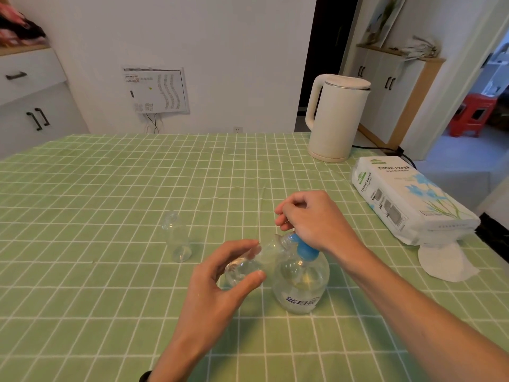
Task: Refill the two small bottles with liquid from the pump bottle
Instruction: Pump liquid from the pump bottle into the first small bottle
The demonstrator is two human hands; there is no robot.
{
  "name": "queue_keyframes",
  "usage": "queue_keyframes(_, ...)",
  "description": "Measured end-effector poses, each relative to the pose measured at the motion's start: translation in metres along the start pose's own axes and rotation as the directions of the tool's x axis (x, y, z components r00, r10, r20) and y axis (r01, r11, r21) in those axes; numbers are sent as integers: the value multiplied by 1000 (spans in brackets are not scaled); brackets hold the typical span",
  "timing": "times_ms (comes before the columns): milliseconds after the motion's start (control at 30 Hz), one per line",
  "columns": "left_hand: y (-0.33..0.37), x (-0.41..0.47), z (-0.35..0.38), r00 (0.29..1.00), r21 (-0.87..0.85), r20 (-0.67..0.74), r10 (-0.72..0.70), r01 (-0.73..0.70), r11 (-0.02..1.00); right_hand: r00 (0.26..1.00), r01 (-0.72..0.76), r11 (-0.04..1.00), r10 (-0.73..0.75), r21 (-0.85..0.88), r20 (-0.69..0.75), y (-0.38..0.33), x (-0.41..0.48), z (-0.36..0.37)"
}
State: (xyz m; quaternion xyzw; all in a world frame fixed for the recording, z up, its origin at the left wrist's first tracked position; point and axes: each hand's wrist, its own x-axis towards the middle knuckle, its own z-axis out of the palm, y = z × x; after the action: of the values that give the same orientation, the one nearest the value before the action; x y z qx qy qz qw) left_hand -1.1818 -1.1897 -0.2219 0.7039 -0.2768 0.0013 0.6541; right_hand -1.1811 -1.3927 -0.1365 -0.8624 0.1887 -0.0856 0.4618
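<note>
Clearly the filling of one bottle is in hand. The right hand (311,219) sits on top of the clear, round plastic pump bottle with a blue collar (300,282), its fingers curled down over the pump head, which it hides. The left hand (217,288) pinches a small clear plastic bottle (245,267) between thumb and fingers. The bottle is tilted, with its mouth against the left side of the pump bottle's neck. Whether spout and mouth truly meet cannot be told through the clear plastic.

To do this well, I judge the mouth should sit right under the spout before each press. Strokes should be short and slow, and the small bottle should come upright as it fills, so that nothing runs down the outside.

A second small clear bottle (177,238) stands upright well to the left of the pump bottle, apart from both hands; its level is hard to read.

The green checked tablecloth (110,188) lies open left of and behind the pump bottle. A white electric kettle (336,119) stands far behind it. To its right, a white tissue pack (407,197) and a loose tissue sheet (443,263) lie near the table's right edge, so that side is tighter.
</note>
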Motion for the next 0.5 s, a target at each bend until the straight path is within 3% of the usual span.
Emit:
queue_keyframes(233, 4, 1, -5, 1000, -1, -9, 13, -13, 1000, 999, 38, 993, -41, -116, -27, -16, -3, -8)
queue_keyframes(500, 4, 1, -4, 1000, 7, -5, 7, -7, 1000, 999, 5, 999, -7, -41, -45, -3, 0, -1)
